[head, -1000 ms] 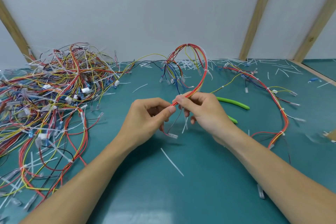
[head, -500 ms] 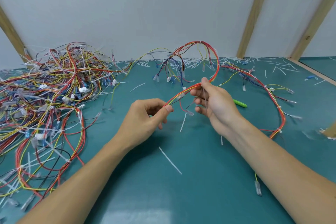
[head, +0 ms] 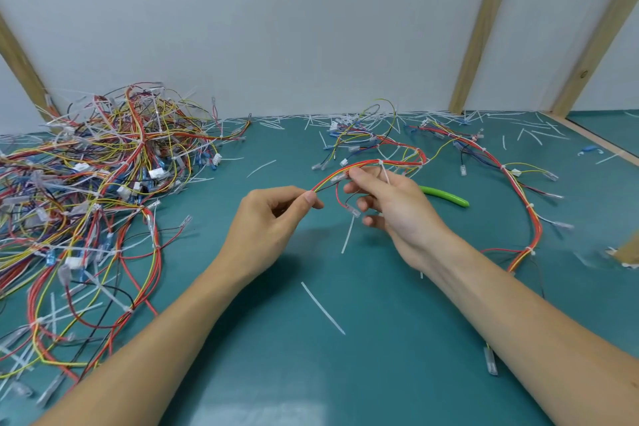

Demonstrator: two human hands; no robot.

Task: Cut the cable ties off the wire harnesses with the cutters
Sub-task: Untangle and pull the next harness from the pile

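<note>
Item: wire harness (head: 363,164), pinched between left hand (head: 273,218) grip and right hand (head: 390,204) grip. Step: locating cable tie (head: 383,172), at right grip. Green cutters (head: 446,197) just behind right grip, on tabletop (head: 345,373). Next prob.: pick up cutters.

Bright, even overhead light; soft shadows under the forearms; wide-angle bowing and slight blur at edges

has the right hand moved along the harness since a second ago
Yes. The right hand has slid along the wire harness, away from the left hand and toward the green-handled cutters lying on the table.
</note>
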